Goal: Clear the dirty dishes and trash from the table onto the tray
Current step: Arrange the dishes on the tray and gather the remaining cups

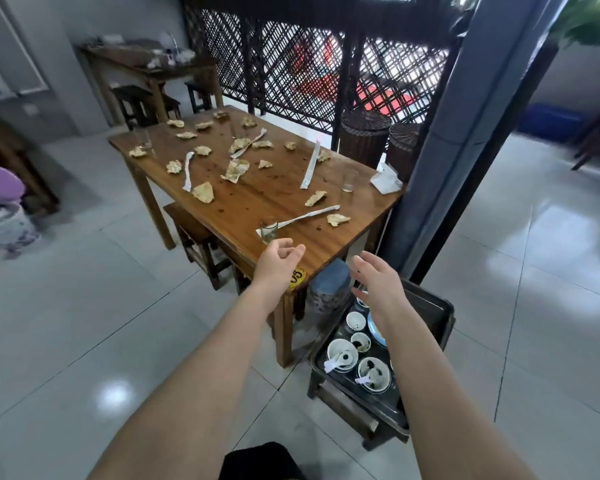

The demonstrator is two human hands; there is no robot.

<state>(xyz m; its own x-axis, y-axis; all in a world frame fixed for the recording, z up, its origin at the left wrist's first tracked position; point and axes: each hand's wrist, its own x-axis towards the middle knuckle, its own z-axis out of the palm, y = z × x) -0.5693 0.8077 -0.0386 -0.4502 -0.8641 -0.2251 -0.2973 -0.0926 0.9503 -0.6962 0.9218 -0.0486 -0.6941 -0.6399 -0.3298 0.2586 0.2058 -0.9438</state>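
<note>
- Where the right forearm crosses the tray (433, 313), beside the surface's near corner, it hides some of the dirty bowls (355, 321) set on it.
- Crumpled napkins (203, 192) and paper wrappers (309, 164) litter the surface (278, 199).
- Left grip (279, 259) hovers half-curled and empty, just short of a small glass (269, 230).
- Right grip (378, 289) is spread wide above the tray, holding nothing.

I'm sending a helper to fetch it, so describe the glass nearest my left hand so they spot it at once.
Start at the wooden table littered with crumpled napkins. At its near edge, just beyond the left hand, the glass stands at the end of a long white wrapper. Unlike the other glasses, it holds greenish dregs.
</note>
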